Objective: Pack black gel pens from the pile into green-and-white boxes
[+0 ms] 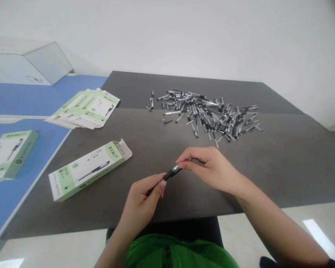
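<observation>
My left hand [141, 203] grips the lower part of a black pen [169, 175] between thumb and fingers, above the dark tabletop [254, 175]. My right hand [209, 167] pinches the pen's upper end, where a small silver part shows at the fingertips. A loose pile of black and silver pen parts [209, 115] lies further out, beyond both hands. To the left of my hands sits a green-and-white pen box [86, 171] with its end flap open. Neither hand touches it.
Several flattened green-and-white pen boxes [85, 109] lie stacked at the dark table's far left. Another box [11, 154] rests on a neighbouring blue table [25, 96]. A pale carton [41, 63] stands beyond that, against a white wall.
</observation>
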`<action>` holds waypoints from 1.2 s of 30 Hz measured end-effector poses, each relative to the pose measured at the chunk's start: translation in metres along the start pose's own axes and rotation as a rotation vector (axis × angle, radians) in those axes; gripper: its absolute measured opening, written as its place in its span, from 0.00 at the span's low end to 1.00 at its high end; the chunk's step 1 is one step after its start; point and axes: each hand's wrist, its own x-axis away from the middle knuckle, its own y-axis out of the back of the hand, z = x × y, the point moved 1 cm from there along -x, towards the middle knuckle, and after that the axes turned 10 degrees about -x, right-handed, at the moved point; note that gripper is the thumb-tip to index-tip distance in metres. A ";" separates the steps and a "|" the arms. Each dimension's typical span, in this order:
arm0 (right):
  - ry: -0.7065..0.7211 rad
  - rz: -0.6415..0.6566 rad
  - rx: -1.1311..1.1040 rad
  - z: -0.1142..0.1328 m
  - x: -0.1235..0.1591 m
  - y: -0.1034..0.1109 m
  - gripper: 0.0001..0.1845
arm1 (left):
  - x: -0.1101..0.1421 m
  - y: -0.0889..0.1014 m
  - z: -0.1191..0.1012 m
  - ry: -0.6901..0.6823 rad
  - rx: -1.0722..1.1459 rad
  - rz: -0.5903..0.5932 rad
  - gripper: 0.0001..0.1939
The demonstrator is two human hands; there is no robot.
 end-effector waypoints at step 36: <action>0.548 -0.063 0.259 0.061 -0.057 -0.044 0.06 | 0.012 0.109 0.031 -0.166 -0.621 -0.406 0.36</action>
